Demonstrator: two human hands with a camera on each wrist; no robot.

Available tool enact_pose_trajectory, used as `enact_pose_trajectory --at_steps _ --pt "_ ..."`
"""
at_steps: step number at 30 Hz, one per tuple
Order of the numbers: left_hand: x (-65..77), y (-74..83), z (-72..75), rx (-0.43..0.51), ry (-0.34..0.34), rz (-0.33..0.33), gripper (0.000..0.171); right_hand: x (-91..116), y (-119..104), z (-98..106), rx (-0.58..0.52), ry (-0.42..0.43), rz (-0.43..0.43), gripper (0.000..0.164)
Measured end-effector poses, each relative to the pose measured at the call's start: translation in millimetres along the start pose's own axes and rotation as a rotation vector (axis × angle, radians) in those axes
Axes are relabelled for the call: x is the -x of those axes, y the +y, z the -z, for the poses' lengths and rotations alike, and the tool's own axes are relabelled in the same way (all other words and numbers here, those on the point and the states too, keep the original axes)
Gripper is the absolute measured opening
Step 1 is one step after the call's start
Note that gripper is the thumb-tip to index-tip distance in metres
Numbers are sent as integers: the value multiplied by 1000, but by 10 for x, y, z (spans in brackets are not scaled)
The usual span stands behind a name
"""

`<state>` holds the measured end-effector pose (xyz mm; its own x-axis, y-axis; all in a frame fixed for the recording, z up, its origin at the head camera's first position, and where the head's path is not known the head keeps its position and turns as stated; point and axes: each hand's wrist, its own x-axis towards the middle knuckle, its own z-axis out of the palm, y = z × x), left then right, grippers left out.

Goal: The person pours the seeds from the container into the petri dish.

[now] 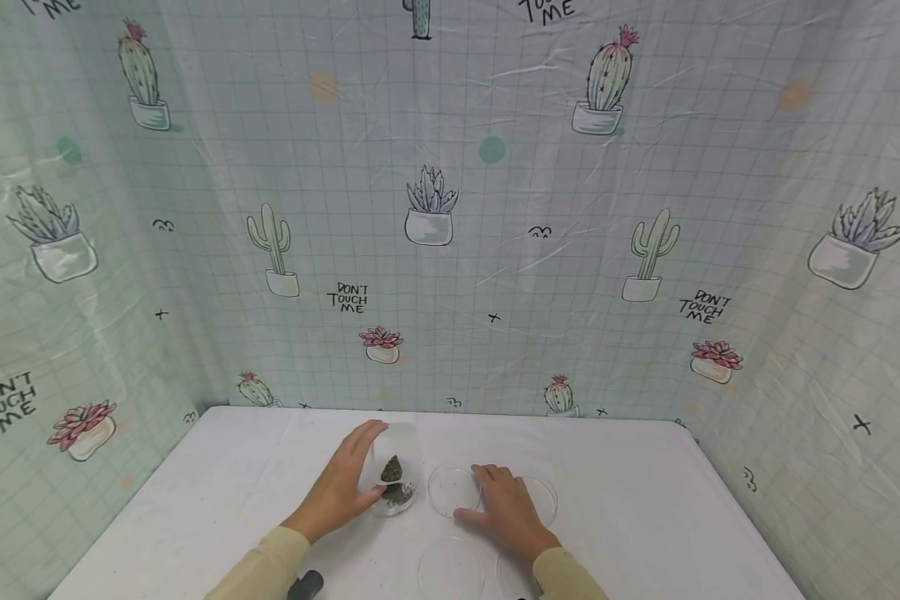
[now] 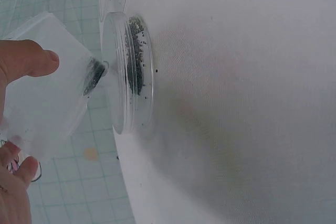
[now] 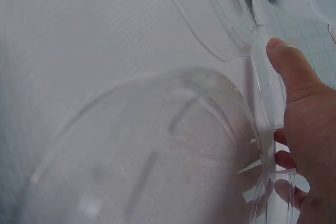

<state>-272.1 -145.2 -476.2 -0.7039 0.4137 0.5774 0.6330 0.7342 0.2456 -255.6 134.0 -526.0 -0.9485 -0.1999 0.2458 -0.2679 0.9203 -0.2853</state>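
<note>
My left hand grips a translucent whitish container from the side, its thumb across the near face. The container narrows toward its lower end, where dark granules have gathered; its exact kind is unclear. Just below stands a clear petri dish with more dark grains in it. To the right, my right hand lies over neighbouring clear dishes, thumb spread and fingers loosely bent. Its fingertips are near the rim of one clear dish; whether they touch is hard to tell. Another dish is partly behind that hand.
Two further clear dishes lie nearer the front, one partly under the right forearm. A black cylindrical object sits by the left sleeve. Stray grains dot the white tabletop. A cactus-print curtain surrounds the table's back and sides.
</note>
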Motion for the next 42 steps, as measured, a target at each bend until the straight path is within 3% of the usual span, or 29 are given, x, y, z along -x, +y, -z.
enact_pose_trajectory --at_steps 24,42 --pt "-118 148 -79 -27 -39 -62 95 9 -11 19 16 1 -1 78" --pt "-180 229 -102 -45 -96 -59 102 14 -16 20 28 10 9 77"
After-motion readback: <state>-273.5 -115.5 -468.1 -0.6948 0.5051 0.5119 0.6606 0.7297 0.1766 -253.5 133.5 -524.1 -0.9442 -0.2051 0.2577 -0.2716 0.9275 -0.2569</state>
